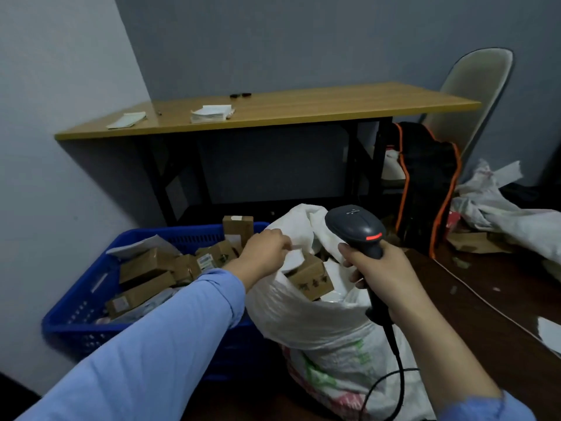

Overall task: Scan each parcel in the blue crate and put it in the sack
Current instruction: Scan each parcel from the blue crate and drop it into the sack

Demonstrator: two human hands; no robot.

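Your right hand (385,278) grips the barcode scanner (358,229); your left hand (267,247) is at the cardboard parcel (309,278) in the white sack (303,323) (grasp unclear, blurred).

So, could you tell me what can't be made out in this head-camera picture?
- Head view: whether the left hand grips the parcel over the sack; motion blur smears the hand.
- Head view: how full the sack is; its own wall hides the inside.
- Head view: the near right part of the blue crate; the left sleeve covers it.
- Head view: two small black items on the table; too small to name.
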